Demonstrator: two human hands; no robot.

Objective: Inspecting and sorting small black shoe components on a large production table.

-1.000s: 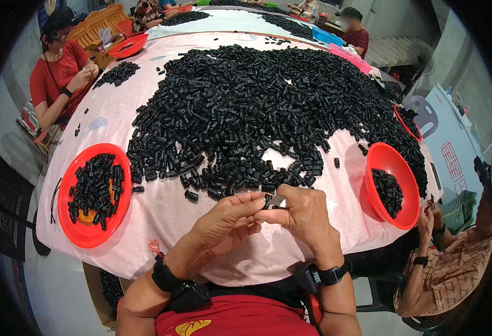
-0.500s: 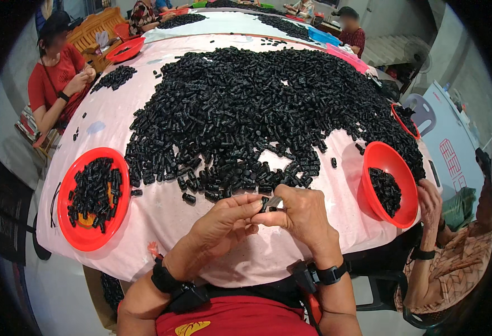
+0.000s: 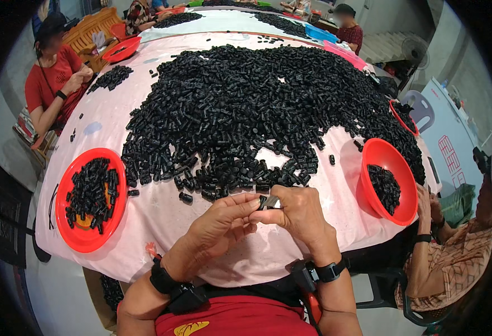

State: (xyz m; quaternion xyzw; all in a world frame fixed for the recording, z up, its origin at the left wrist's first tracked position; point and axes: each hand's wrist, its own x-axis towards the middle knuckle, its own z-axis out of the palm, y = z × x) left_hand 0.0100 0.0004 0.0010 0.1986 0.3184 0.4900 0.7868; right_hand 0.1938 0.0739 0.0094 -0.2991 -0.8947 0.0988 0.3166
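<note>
Black piece (image 3: 262, 201), held close
Left hand (image 3: 227, 220) pinches it, seemingly for steadiness, beside a thin pale tool (image 3: 272, 202) gripped in the right hand (image 3: 298, 211).

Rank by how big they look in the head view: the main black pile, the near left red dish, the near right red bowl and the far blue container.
1. Main black pile
2. Near left red dish
3. Near right red bowl
4. Far blue container, though distance leaves its real size unsure
</note>
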